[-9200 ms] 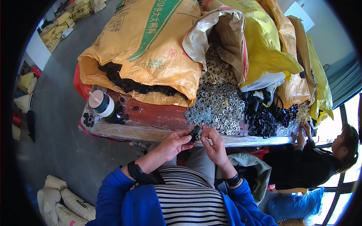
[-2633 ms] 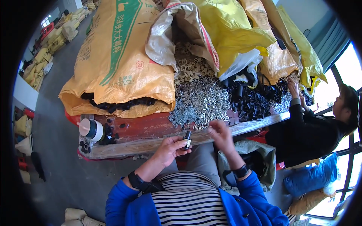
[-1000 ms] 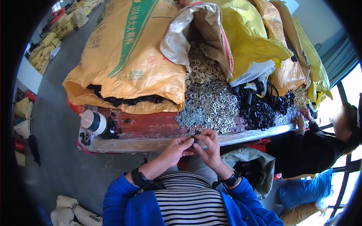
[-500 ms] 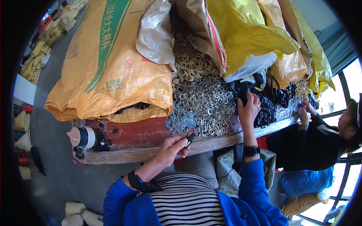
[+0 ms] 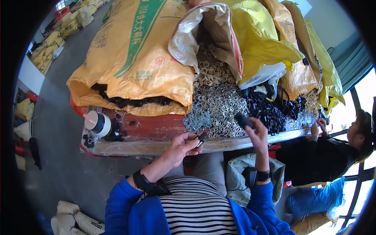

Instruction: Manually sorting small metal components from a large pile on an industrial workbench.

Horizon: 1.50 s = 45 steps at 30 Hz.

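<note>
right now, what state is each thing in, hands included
left hand: closed on small black part
right hand: holding dark cylindrical piece
orange sack: mouth open, dark contents showing
pink-topped bottle: capped
silvery metal pieces: loose, heaped
black pieces: loose, heaped

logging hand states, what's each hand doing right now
Left hand: closed, holding a small black part.
Right hand: closed, holding a dark elongated piece.

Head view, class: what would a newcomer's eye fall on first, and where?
First, probably the bulging orange sack with its green stripe, at the picture's upper left. Right of its open mouth glints a heap of silvery metal pieces. Nearer the wearer, the left hand grips a small black part, the right hand a dark piece.
</note>
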### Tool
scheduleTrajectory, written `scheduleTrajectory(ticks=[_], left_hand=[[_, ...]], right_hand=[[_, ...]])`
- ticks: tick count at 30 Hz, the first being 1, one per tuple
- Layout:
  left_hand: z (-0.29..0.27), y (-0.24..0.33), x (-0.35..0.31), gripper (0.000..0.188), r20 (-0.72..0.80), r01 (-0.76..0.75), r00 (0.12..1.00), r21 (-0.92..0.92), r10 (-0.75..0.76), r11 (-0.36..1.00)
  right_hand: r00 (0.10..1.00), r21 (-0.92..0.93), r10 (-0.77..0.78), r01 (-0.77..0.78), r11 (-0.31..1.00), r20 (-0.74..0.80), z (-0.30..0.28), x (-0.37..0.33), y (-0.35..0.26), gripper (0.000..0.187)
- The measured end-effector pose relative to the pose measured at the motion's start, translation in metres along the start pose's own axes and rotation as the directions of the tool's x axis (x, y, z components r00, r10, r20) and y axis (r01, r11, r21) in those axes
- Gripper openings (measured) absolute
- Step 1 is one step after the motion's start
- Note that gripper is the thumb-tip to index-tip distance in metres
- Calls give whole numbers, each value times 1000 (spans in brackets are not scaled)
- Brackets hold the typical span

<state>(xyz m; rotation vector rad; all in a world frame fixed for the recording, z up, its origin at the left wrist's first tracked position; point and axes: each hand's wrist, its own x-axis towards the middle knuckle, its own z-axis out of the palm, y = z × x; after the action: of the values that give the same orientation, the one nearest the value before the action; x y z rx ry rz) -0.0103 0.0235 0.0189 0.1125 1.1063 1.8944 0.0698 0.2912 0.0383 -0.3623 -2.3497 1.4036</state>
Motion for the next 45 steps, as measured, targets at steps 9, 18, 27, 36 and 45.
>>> scheduleTrajectory(ticks=[9,18,27,36,45], left_hand=[[3,14,-21,21,152,69,985,105,-84,992],[-6,8,-6,22,88,49,994,231,-71,972],[-9,3,22,23,37,87,994,313,-103,946],[-3,-1,27,24,20,79,996,171,-84,982],[5,6,6,30,-9,89,996,323,-91,942]], right_hand=[[847,189,-254,185,964,467,37,-35,-60,40],[799,215,-262,170,962,541,48,-26,-43,45],[837,422,12,-289,859,548,54,-24,-2,46],[838,424,21,-298,855,545,49,-26,-8,49],[855,403,14,-259,878,519,51,-50,-19,42]])
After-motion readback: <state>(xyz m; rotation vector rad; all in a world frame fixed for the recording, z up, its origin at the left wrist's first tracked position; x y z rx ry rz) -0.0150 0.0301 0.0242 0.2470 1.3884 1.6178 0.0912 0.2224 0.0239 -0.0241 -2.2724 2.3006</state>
